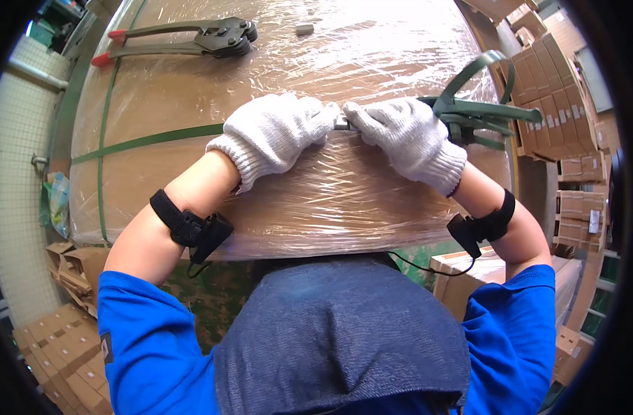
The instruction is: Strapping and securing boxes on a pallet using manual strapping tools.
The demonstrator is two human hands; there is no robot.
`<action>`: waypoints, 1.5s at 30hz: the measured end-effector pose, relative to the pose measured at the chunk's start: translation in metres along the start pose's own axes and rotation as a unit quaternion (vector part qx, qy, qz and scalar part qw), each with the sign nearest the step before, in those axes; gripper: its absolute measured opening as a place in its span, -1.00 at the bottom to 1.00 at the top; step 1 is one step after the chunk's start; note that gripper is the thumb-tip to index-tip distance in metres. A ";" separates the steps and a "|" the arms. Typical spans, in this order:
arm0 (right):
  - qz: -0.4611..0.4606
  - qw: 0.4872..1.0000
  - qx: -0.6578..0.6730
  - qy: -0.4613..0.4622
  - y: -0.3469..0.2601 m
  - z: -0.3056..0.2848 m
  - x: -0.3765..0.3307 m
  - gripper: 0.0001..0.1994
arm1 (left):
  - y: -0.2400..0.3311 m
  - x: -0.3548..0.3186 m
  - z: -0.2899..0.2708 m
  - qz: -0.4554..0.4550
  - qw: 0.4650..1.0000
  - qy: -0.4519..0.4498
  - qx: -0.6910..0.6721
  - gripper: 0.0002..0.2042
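My left hand (278, 131) and my right hand (410, 138), both in white knit gloves, meet over a load wrapped in clear film (296, 200). Their closed fingertips pinch a small metal strapping seal (341, 124) from either side; most of it is hidden by the gloves. A green strap (161, 136) runs from the left across the load and passes under my left hand. Just beyond my right hand, a green strapping tensioner (479, 111) rests on the load, with a loop of strap (469, 72) curling above it.
A strap crimper (213, 38) with red-tipped handles lies at the far left of the load, and a loose metal seal (304, 30) sits right of it. Another green strap (105, 114) crosses lengthwise. Stacked cartons (548, 97) stand at right, more boxes (67, 346) at lower left.
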State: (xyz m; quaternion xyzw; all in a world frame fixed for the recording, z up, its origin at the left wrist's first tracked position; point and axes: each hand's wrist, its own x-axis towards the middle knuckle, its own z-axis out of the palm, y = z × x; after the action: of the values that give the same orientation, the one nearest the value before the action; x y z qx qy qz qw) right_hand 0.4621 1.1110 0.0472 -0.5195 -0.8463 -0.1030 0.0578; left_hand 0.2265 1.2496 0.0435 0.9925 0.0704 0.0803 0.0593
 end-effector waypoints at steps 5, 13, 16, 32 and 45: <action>-0.018 0.998 -0.034 -0.040 0.001 0.000 0.000 -0.41 | 0.000 0.001 0.005 0.012 0.999 0.026 0.037 -0.69; 0.000 0.997 -0.014 -0.076 0.002 -0.003 -0.001 -0.37 | 0.005 -0.001 0.009 0.010 0.995 0.084 -0.055 -0.61; -0.005 0.992 0.031 -0.119 0.004 -0.008 0.006 -0.39 | 0.007 -0.008 0.013 -0.005 0.994 0.104 -0.046 -0.55; 0.084 0.963 0.248 0.062 0.008 -0.002 0.018 -0.63 | 0.004 0.009 0.005 0.049 0.998 0.041 -0.023 -0.76; 0.084 0.977 0.196 0.026 0.008 0.001 0.015 -0.76 | -0.004 0.006 0.008 0.053 0.997 0.051 -0.030 -0.61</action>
State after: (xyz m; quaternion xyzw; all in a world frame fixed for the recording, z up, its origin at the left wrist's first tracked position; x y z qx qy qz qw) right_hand 0.4627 1.1278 0.0501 -0.5643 -0.8017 0.0566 0.1889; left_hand 0.2335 1.2536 0.0363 0.9872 0.0181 0.1360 0.0809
